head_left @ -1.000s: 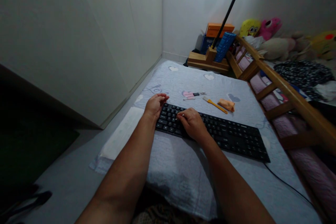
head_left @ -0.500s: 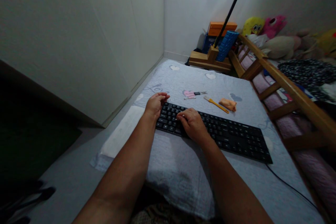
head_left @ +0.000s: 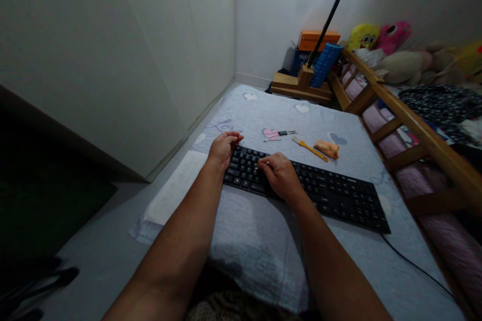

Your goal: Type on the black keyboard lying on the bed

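Note:
A black keyboard [head_left: 341,199] lies at a slant across the heart-patterned cloth [head_left: 259,230]. At its far left corner rests my left hand [head_left: 223,149], fingers stretched out and loosely bent, the palm side against the keyboard's end. Over the left half of the keys, my right hand [head_left: 278,173] is closed in a pinch on a thin white-tipped stick that looks like a cotton swab [head_left: 267,162]; most of it is hidden by the fingers. Beyond the keyboard lie another cotton swab [head_left: 271,140], tweezers with a dark grip [head_left: 282,133], a yellow-handled brush [head_left: 311,149] and a crumpled orange cloth [head_left: 327,149].
A folded white cloth [head_left: 171,190] lies at the left edge. The keyboard's cable [head_left: 417,267] runs off to the lower right. A wooden bed rail [head_left: 417,128] borders the right side, a pale cabinet [head_left: 150,60] the left. A wooden stand [head_left: 301,83] with a black pole is behind.
My right hand has shifted slightly to the right along the keys, still pinching the swab. My left hand keeps its place at the keyboard's corner.

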A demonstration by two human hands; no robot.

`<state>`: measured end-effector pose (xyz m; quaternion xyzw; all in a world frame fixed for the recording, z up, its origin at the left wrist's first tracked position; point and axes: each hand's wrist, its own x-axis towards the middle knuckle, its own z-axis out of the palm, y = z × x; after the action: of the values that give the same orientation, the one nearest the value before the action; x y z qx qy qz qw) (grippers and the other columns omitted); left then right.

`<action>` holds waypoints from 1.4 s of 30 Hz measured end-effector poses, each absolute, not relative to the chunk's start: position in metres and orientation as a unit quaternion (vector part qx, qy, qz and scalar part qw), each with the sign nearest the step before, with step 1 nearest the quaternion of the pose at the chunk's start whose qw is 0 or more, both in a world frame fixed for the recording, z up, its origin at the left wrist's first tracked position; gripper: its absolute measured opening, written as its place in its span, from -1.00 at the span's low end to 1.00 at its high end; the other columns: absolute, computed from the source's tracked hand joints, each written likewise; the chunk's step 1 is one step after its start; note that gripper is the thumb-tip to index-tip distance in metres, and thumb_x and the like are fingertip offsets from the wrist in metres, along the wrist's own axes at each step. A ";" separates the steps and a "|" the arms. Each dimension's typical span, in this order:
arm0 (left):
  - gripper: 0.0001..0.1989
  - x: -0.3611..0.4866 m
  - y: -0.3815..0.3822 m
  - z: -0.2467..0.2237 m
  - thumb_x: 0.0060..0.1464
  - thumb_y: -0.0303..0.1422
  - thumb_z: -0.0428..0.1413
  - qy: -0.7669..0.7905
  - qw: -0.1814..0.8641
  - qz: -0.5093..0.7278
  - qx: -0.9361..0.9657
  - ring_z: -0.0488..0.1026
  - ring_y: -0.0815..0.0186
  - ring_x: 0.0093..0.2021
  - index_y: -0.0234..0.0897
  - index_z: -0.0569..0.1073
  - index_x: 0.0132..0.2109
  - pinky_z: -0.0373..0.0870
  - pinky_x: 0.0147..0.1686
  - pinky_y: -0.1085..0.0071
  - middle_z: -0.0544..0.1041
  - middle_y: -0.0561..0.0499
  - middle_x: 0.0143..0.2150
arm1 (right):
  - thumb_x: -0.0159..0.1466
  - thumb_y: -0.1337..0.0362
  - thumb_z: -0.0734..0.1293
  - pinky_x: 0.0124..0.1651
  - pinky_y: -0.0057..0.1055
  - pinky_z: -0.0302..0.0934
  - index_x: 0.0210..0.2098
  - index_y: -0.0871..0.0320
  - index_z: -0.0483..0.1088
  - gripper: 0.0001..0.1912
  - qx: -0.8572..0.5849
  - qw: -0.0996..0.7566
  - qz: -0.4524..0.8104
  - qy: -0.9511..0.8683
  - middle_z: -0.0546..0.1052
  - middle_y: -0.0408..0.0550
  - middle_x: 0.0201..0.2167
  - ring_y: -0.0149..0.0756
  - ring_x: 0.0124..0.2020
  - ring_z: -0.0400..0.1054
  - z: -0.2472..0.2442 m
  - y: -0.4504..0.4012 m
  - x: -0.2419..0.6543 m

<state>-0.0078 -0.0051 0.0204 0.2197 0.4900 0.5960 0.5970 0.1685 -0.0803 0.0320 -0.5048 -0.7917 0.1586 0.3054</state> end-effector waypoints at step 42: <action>-0.85 -0.006 -0.007 0.021 -0.17 -0.61 0.07 0.497 0.583 0.596 0.239 0.46 0.39 -0.38 -0.30 0.45 -0.43 0.35 -0.23 0.46 0.55 0.01 -0.45 | 0.31 0.39 0.28 -0.07 -0.19 0.21 -0.34 0.16 0.54 -0.81 -0.513 0.271 0.148 -0.800 0.58 0.04 -0.35 -0.12 -0.21 0.40 0.039 -0.082 0.171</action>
<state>-0.0062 -0.0070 0.0212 0.2389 0.4972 0.5961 0.5833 0.1713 -0.0823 0.0389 -0.5134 -0.8005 0.1484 0.2714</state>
